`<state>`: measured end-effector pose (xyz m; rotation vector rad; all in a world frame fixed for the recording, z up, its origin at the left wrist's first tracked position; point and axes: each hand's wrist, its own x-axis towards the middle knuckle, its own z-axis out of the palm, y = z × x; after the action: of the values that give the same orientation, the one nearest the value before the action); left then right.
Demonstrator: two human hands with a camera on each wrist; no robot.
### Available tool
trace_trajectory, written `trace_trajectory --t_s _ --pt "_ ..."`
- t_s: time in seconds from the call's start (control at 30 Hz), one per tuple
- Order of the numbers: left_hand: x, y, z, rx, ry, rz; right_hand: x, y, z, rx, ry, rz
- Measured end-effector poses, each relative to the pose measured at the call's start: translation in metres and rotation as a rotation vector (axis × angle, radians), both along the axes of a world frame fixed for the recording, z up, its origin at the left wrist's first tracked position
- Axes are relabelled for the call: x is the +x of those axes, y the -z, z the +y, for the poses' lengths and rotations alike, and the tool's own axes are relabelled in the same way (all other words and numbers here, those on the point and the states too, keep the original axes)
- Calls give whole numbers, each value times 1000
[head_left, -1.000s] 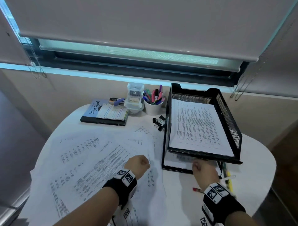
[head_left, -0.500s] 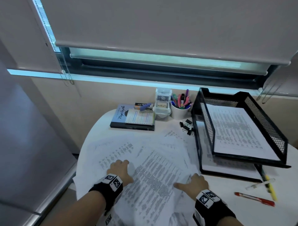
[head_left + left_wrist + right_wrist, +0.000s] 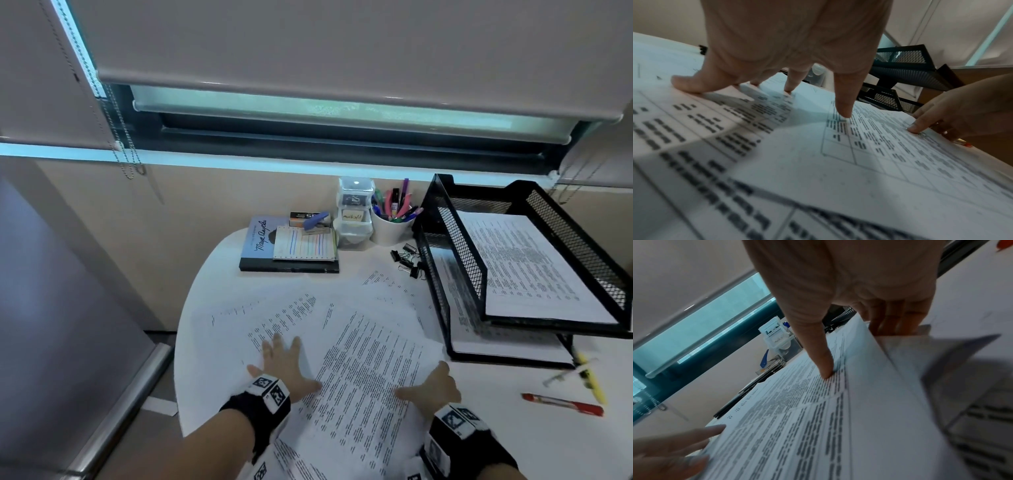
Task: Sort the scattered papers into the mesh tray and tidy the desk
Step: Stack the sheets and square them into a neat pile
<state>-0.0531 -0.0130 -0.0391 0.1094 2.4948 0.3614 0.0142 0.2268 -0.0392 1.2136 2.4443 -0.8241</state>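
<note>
Printed papers [image 3: 370,363] lie fanned and overlapping across the white round desk [image 3: 513,438]. My left hand [image 3: 282,356] lies flat on them with its fingers spread; the left wrist view shows the fingertips [image 3: 842,112] pressing on the sheets [image 3: 838,162]. At the right edge of the top sheet, my right hand [image 3: 431,383] pinches the paper [image 3: 818,426], thumb [image 3: 824,366] on top and the other fingers under the lifted edge. A black two-tier mesh tray [image 3: 459,240] stands to the right, with printed sheets in both tiers.
A book with a notepad [image 3: 263,240], stapler [image 3: 317,219], clear mini drawers [image 3: 354,212], pen cup [image 3: 394,229] and binder clips [image 3: 407,260] line the back. A red pen [image 3: 561,404] and yellow highlighter [image 3: 592,383] lie right of the papers. The desk's left edge drops to floor.
My left hand has opened from a fist and spread flat further left on the papers. The right hand left the tray's front and took the top sheet's right edge.
</note>
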Motion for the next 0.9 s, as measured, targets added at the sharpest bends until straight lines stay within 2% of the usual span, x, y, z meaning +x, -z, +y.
trace_trajectory --t_s 0.1,0.23,0.33,0.5,0.63,0.8,0.9 --pt "-6 -1 6 52 62 21 -2 4 10 -97 21 69" --pt "-14 -5 0 199 1 82 -8 8 7 -4 29 23" --pt "-19 -7 -18 86 -51 160 -14 4 5 128 50 -65" --pt "-23 -8 -28 -51 -129 108 -20 1 9 100 -3 -124" --pt "-33 -10 -34 65 -212 -18 -26 4 12 9 25 -112" --pt "-28 -5 -60 123 -351 42 -28 5 25 -129 20 -41" --pt "-24 -1 -77 121 -372 8 -28 15 29 -66 -69 -42"
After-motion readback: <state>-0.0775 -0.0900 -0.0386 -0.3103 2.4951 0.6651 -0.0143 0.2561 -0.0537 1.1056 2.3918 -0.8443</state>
